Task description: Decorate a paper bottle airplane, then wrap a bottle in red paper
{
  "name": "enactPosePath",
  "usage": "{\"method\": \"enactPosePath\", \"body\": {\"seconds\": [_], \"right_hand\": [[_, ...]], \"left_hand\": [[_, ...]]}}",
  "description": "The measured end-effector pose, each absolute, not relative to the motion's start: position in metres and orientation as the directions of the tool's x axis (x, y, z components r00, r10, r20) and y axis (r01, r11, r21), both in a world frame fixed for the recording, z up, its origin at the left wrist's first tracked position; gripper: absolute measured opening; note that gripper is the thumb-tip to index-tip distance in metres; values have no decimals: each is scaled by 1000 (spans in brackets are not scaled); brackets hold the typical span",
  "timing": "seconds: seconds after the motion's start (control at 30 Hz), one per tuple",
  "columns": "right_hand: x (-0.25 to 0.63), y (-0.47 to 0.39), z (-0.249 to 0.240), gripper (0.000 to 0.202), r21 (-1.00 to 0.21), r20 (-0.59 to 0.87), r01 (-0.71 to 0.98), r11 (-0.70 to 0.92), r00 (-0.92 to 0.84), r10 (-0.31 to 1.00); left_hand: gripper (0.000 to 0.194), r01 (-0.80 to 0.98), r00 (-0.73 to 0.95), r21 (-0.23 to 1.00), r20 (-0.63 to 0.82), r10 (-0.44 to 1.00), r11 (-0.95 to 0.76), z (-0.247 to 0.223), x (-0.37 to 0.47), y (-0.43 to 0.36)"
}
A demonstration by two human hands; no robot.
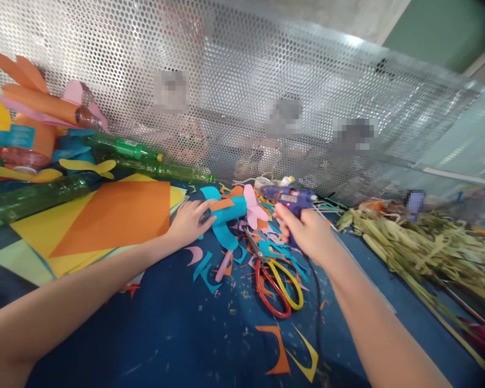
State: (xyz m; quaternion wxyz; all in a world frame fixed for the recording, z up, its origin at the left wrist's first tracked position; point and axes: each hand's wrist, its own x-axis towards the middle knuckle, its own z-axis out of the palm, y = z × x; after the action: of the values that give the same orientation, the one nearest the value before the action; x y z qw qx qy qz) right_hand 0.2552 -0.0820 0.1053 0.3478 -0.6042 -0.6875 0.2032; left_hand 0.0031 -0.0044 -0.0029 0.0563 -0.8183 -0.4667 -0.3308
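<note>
My right hand [303, 229] is closed round the handle of a purple glue gun [289, 198], its nozzle facing left and its dark cord [317, 302] trailing down. In my left hand [192, 220] is the left end of a small blue paper-covered bottle craft [231, 210], gripped between thumb and fingers. An orange strip lies along the top of the craft, and pink petal-shaped paper [254, 207] stands at its right end. Scissors [272, 280] with one red and one yellow handle lie half spread between my hands, among coloured paper scraps [204, 272].
Orange and yellow paper sheets [121, 218] are stacked at left. Behind them lie green plastic bottles [125, 148] and paper-decorated bottles [44, 105]. A perforated metal screen [242, 81] closes off the back, with people visible behind it. Dried husks [412, 242] cover the right side of the blue table [165, 334].
</note>
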Motion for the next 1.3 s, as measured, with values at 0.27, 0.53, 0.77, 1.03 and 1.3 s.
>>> {"method": "enactPosePath", "body": {"seconds": [0.27, 0.53, 0.77, 1.03, 1.3], "right_hand": [[308, -61, 98, 29, -197, 567, 946, 258, -105, 817], [349, -58, 24, 36, 105, 139, 964, 245, -258, 956], [348, -67, 20, 40, 89, 103, 951, 296, -304, 947], [304, -54, 63, 21, -20, 439, 912, 409, -360, 823], [225, -4, 64, 14, -115, 508, 704, 701, -565, 651]], "left_hand": [[36, 832, 418, 59, 588, 693, -552, -4, 1, -2], [34, 804, 474, 25, 578, 665, -594, 1, 0, -2], [34, 783, 516, -11, 568, 641, -621, 1, -4, 2], [32, 763, 547, -29, 562, 621, -646, 0, -4, 0], [31, 738, 550, -30, 605, 576, -674, -2, -4, -2]]}}
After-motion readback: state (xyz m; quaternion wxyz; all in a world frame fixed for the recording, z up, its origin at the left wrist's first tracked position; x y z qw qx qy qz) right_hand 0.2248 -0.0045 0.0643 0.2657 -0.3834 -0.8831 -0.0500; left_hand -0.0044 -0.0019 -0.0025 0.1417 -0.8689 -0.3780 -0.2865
